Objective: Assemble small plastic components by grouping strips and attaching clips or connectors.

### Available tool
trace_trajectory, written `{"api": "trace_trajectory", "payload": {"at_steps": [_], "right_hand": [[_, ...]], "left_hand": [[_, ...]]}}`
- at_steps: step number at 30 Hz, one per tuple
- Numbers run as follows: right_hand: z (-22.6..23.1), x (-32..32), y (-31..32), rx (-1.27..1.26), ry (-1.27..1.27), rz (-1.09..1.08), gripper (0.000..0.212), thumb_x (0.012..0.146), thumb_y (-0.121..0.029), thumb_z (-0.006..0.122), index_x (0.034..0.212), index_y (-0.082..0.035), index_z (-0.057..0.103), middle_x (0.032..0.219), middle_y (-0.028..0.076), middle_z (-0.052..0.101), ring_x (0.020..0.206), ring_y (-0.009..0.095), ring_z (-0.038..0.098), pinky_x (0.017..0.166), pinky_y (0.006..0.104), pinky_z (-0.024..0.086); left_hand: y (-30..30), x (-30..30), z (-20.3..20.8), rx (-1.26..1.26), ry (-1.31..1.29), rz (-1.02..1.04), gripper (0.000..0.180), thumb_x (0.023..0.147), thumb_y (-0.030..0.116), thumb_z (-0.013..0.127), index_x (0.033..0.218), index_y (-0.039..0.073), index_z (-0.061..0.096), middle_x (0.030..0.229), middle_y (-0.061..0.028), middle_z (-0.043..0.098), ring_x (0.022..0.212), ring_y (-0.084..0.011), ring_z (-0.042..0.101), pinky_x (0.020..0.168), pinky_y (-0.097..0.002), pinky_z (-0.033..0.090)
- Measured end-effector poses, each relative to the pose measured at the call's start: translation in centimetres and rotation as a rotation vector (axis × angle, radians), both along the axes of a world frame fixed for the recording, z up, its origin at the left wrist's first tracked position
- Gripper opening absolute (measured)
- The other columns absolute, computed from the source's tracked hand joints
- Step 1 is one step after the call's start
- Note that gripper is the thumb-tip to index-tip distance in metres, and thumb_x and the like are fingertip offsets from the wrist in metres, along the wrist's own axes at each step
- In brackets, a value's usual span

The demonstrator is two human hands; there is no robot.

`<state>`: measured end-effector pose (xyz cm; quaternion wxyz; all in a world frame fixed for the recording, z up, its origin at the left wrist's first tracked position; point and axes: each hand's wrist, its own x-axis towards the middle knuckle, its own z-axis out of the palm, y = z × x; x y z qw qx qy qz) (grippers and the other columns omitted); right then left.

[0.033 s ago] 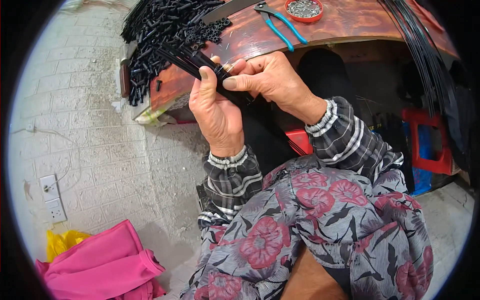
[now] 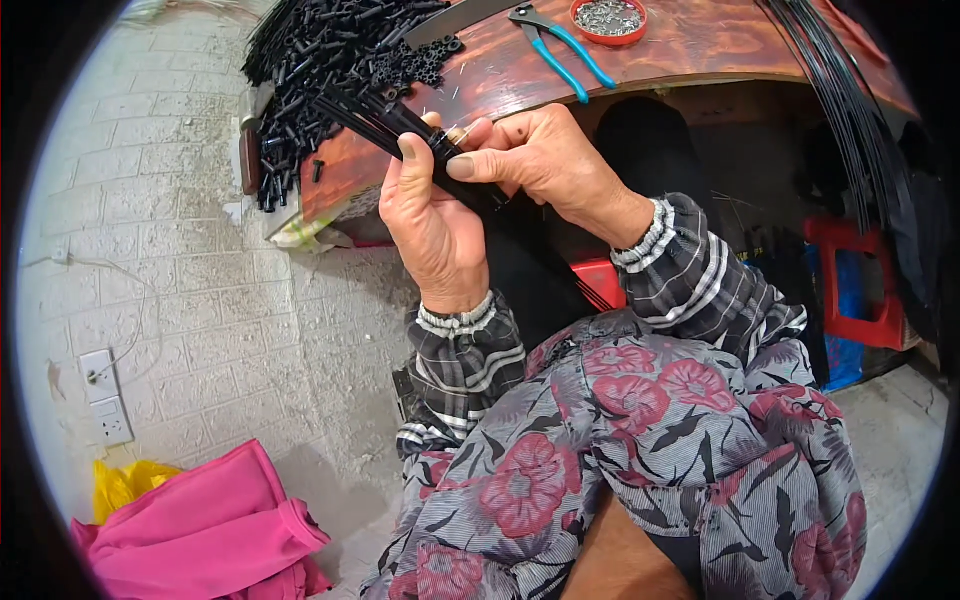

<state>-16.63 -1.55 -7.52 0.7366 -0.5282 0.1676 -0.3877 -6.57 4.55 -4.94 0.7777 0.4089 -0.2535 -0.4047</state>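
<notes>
A bundle of thin black rods (image 2: 360,125), resembling umbrella ribs, slants between my two hands near the table's left front edge. My left hand (image 2: 435,220) is closed round it from below, thumb pointing up along its side. Pinching the bundle at a dark collar-like part, my right hand (image 2: 545,160) has its thumb pressed on top and its index finger curled behind. A short, thin, light-coloured piece, perhaps wire, shows by the right fingertips. The fingers hide most of the collar. Below the hands, the lower ends of several black rods (image 2: 592,287) show against something red.
Black flanged plastic tubes (image 2: 320,75) are heaped at the table's (image 2: 690,40) left. Blue-handled pliers (image 2: 565,55) lie beside a red dish (image 2: 608,40) of small metal bits. Long black rods (image 2: 840,110) overhang the right edge. A red stool (image 2: 865,285) stands right; pink cloth (image 2: 200,535) lies lower left.
</notes>
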Motion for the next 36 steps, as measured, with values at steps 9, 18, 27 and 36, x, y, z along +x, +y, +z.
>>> {"api": "trace_trajectory", "payload": {"at_steps": [9, 18, 27, 36], "right_hand": [[1.1, -0.4, -0.5, 0.208, -0.006, 0.19, 0.024, 0.063, -0.023, 0.076, 0.068, -0.003, 0.065, 0.061, -0.001, 0.054, 0.047, 0.003, 0.044, 0.041, 0.0165, 0.033], [0.8, -0.1, 0.4, -0.051, 0.102, 0.112, 0.026, 0.067, -0.027, 0.074, 0.061, -0.005, 0.06, 0.052, -0.001, 0.052, 0.043, 0.003, 0.044, 0.036, 0.015, 0.027], [1.1, -0.3, 0.7, -0.002, 0.086, 0.136, 0.027, 0.068, -0.028, 0.073, 0.06, -0.006, 0.06, 0.048, 0.0, 0.051, 0.038, 0.003, 0.039, 0.034, 0.0158, 0.024], [1.0, -0.3, -0.1, 0.029, 0.138, 0.228, 0.032, 0.065, -0.029, 0.075, 0.053, -0.007, 0.055, 0.047, 0.001, 0.05, 0.037, 0.004, 0.042, 0.034, 0.0151, 0.024]], "left_hand": [[0.7, -0.2, 0.0, 0.01, 0.147, 0.052, 0.027, 0.085, 0.023, 0.054, 0.095, -0.002, 0.054, 0.085, -0.0083, 0.058, 0.08, -0.0174, 0.056, 0.076, -0.0277, 0.044], [2.1, 0.3, 0.0, -0.127, 0.157, -0.152, 0.033, 0.086, 0.027, 0.051, 0.1, -0.003, 0.052, 0.088, -0.0114, 0.056, 0.085, -0.0203, 0.054, 0.078, -0.0316, 0.043], [2.4, -0.1, 0.2, -0.115, 0.169, -0.103, 0.031, 0.086, 0.028, 0.051, 0.095, -0.002, 0.053, 0.082, -0.0088, 0.057, 0.078, -0.0178, 0.055, 0.075, -0.0292, 0.043], [2.3, -0.1, 0.0, -0.022, 0.264, -0.056, 0.029, 0.087, 0.026, 0.051, 0.095, -0.001, 0.053, 0.087, -0.0083, 0.056, 0.081, -0.0179, 0.055, 0.076, -0.0294, 0.043]]}}
